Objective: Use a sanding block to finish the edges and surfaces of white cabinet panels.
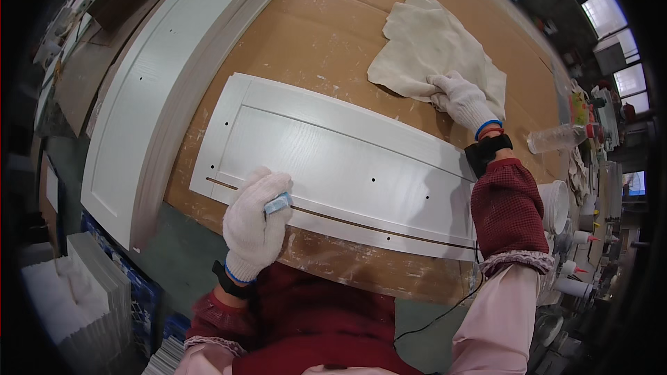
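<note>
A white panel [316,146] with a framed middle, several small holes and a long slot along its near edge lies on the brown table covering. My left hand [251,226], in a white knit glove, is closed over the panel's near left part. It holds a small light-blue block [278,203], whose kind I cannot make out. Beyond the panel's far edge, my right hand [460,97], gloved the same way, pinches the near edge of a crumpled cream cloth [432,48]. The cloth lies spread on the table.
More white panels, stacked [149,90], run along the table's left side. A clear plastic bottle [556,139] lies on its side at the right, near a white tub [554,207]. Pale boards [97,278] are piled at the lower left. A dark cord [445,316] hangs by my right arm.
</note>
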Action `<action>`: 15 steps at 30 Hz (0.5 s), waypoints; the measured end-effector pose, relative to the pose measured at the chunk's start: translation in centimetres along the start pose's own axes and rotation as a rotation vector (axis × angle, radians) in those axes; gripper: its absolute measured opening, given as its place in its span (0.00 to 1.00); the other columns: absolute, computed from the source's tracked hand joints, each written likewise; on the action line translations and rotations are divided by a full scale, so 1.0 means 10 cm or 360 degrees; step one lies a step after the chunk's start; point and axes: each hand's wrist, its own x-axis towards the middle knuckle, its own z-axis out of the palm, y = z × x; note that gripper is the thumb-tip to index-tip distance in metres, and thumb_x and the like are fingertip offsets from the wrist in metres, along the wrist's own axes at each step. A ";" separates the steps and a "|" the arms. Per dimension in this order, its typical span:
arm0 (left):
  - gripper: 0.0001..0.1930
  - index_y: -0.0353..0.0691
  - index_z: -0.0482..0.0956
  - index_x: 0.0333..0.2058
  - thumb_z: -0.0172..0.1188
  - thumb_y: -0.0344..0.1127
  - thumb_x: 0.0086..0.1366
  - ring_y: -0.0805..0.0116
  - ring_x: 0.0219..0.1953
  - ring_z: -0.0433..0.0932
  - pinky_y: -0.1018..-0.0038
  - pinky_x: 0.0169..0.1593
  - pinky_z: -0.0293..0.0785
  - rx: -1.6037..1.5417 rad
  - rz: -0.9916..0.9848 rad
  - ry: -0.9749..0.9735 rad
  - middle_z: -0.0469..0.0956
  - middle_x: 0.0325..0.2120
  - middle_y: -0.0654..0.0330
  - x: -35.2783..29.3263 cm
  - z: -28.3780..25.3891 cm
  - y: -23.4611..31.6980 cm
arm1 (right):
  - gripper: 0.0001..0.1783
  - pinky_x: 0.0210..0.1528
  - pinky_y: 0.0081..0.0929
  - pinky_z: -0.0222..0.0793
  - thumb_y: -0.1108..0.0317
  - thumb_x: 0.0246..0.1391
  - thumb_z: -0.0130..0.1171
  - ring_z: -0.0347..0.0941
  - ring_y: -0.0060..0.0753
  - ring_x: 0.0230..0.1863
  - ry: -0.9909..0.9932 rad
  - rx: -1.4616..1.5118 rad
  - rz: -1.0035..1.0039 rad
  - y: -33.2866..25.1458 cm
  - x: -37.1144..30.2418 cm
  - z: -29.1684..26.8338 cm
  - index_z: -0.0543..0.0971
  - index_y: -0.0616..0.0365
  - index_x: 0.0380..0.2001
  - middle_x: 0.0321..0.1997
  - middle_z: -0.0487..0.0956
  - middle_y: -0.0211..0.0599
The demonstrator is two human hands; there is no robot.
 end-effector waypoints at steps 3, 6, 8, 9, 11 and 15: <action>0.16 0.34 0.75 0.44 0.60 0.21 0.56 0.46 0.42 0.78 0.64 0.47 0.75 -0.0036 -0.0114 0.0004 0.79 0.38 0.52 0.02 0.01 -0.04 | 0.14 0.43 0.32 0.73 0.70 0.58 0.57 0.77 0.45 0.41 -0.0138 0.0156 0.0056 0.02 -0.08 -0.05 0.78 0.55 0.48 0.42 0.78 0.45; 0.15 0.34 0.76 0.43 0.60 0.21 0.55 0.47 0.40 0.78 0.64 0.46 0.75 0.0151 0.0117 -0.0043 0.79 0.37 0.52 0.06 -0.01 -0.09 | 0.10 0.40 0.32 0.72 0.72 0.57 0.58 0.77 0.41 0.36 0.0196 0.0437 -0.0243 0.30 -0.48 -0.24 0.79 0.60 0.42 0.34 0.79 0.44; 0.16 0.34 0.76 0.43 0.61 0.22 0.54 0.47 0.39 0.79 0.63 0.46 0.75 0.0228 0.0094 -0.0089 0.79 0.37 0.52 0.07 -0.07 -0.08 | 0.11 0.33 0.23 0.71 0.79 0.56 0.55 0.74 0.22 0.31 -0.0100 0.0802 0.0164 0.32 -0.87 -0.51 0.80 0.61 0.42 0.30 0.77 0.36; 0.16 0.34 0.76 0.43 0.61 0.23 0.54 0.48 0.38 0.79 0.62 0.45 0.75 0.0305 0.0103 -0.0134 0.79 0.37 0.53 0.08 -0.10 -0.07 | 0.12 0.34 0.23 0.72 0.81 0.55 0.54 0.76 0.24 0.32 -0.0119 0.0803 0.0110 0.27 -1.06 -0.55 0.80 0.63 0.41 0.30 0.78 0.36; 0.16 0.34 0.76 0.43 0.62 0.25 0.54 0.49 0.38 0.79 0.62 0.45 0.76 0.0232 0.0134 -0.0154 0.79 0.37 0.53 0.09 -0.09 -0.12 | 0.17 0.37 0.22 0.74 0.86 0.51 0.53 0.78 0.26 0.38 -0.0281 0.1106 0.0458 0.14 -1.42 -0.44 0.80 0.63 0.43 0.35 0.80 0.37; 0.17 0.34 0.76 0.43 0.63 0.29 0.54 0.54 0.38 0.80 0.60 0.46 0.76 0.0036 0.0109 -0.0378 0.80 0.36 0.53 0.15 -0.15 -0.13 | 0.10 0.29 0.35 0.69 0.78 0.49 0.56 0.75 0.42 0.28 -0.0095 0.0569 -0.0286 -0.28 -1.33 0.02 0.76 0.55 0.36 0.28 0.74 0.39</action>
